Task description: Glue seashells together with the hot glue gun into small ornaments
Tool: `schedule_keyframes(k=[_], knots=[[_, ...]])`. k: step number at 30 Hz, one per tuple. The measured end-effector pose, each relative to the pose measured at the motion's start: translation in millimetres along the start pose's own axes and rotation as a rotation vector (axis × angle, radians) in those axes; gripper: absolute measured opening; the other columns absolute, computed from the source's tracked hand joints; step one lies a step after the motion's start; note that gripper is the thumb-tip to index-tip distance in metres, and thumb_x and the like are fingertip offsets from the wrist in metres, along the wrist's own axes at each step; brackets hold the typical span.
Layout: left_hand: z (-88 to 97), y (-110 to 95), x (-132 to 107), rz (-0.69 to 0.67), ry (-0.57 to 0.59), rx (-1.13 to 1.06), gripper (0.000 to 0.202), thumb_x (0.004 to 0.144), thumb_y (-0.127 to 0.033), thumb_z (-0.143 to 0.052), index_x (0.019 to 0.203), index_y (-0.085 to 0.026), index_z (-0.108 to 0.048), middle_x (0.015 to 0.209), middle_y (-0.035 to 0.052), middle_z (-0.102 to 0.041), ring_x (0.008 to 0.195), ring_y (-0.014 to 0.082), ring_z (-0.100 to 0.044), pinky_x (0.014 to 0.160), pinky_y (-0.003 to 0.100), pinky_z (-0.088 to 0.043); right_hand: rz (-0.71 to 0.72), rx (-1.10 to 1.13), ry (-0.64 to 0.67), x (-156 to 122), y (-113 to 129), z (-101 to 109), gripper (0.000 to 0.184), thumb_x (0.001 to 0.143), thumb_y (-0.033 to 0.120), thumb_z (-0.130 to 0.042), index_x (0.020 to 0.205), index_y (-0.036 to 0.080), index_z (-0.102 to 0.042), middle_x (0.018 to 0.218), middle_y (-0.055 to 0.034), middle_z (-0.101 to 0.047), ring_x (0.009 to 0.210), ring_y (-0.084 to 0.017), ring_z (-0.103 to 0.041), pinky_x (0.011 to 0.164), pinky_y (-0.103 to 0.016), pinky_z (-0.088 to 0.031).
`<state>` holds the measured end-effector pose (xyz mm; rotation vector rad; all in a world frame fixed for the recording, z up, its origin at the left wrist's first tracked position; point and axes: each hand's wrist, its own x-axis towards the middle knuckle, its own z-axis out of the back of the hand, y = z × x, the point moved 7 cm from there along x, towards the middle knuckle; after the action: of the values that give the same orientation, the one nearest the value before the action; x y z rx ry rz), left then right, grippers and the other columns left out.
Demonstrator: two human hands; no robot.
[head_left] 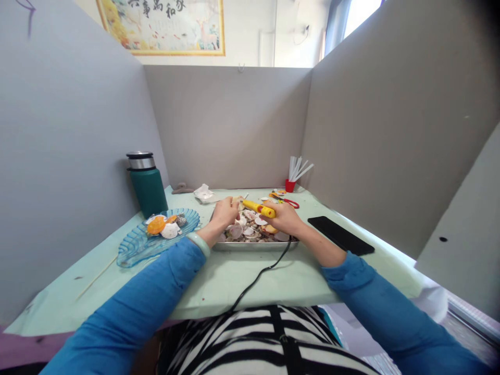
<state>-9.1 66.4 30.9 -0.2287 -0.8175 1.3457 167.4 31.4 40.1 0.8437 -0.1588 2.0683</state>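
My right hand (287,217) is closed around a yellow glue gun (258,208), whose nozzle points left toward my left hand. A black cord (261,273) runs from the gun down over the table's front edge. My left hand (225,211) pinches a pale seashell (237,200) at the gun's tip. Both hands hover over a metal tray (255,245) filled with several mixed seashells (246,230).
A blue glass dish (136,250) with shells lies at the left, behind it a green thermos (147,185). A black phone (340,235) lies at the right. A red cup of white sticks (291,182), red scissors (289,202) and crumpled paper (205,194) sit at the back. Grey partitions enclose the table.
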Motion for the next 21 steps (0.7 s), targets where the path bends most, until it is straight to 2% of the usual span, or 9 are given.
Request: schedule_keyframes(k=[9,21], knots=[[-4.8,-1.4,-0.6,-0.033,0.058,0.022,0.026,0.084,-0.033,-0.035,0.075,-0.016,-0.053,0.055,0.0007,-0.062,0.037,0.0078,-0.048,0.042,0.018,-0.033,0.0,0.002,-0.004,0.2,-0.2,0.2,0.021,0.074,0.038,-0.052,0.082,0.021,-0.062,0.07,-0.0008,-0.061,0.062,-0.012,-0.053,0.054,-0.02,-0.029],[0.6,-2.8,-1.9,-0.004,0.013,0.014,0.025,0.083,-0.032,-0.037,0.08,-0.015,-0.054,0.054,0.0008,-0.062,0.036,0.0081,-0.047,0.044,0.019,-0.034,0.009,0.025,-0.003,-0.2,-0.3,0.4,0.019,0.074,0.036,-0.053,0.081,0.021,-0.062,0.069,-0.0004,-0.061,0.062,-0.012,-0.052,0.055,-0.02,-0.029]])
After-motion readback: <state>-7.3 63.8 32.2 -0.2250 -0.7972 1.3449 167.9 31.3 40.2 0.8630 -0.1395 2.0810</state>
